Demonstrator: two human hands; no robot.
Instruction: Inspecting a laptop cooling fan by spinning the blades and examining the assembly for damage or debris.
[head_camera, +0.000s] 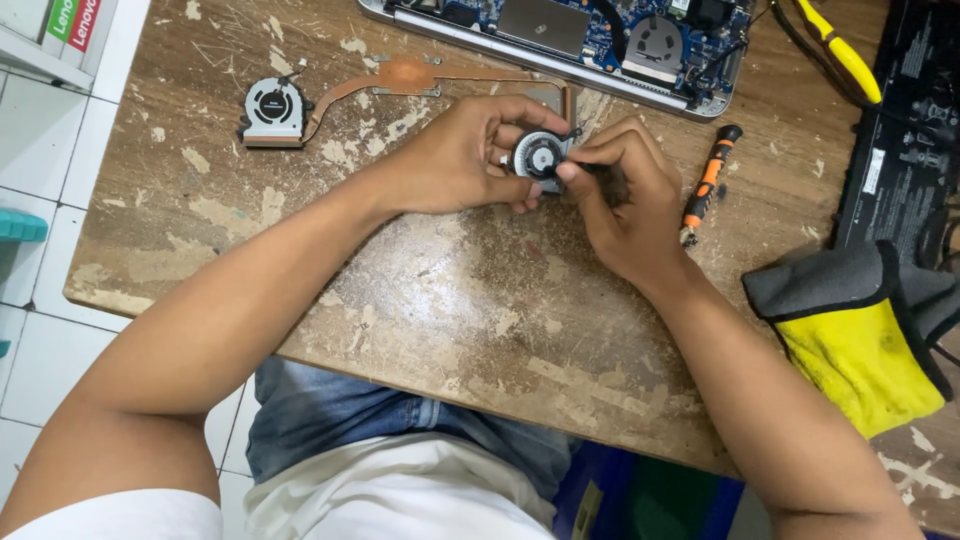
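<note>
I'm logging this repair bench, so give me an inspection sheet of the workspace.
Surface: worn wooden table, paint flaking.
Job's things: small laptop fan held in both hands.
Clutter: second fan with copper heat pipe, opened laptop, orange screwdriver, yellow-handled tool, grey and yellow cloth.
Grippers: left hand grips the fan; right hand pinches its edge.
Cables: black cable by the laptop.
Surroundings: white tiled floor.

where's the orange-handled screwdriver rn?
In the head view, the orange-handled screwdriver lies on the wooden table, just right of the right hand, below the opened laptop and left of the yellow-grey cloth.
</note>
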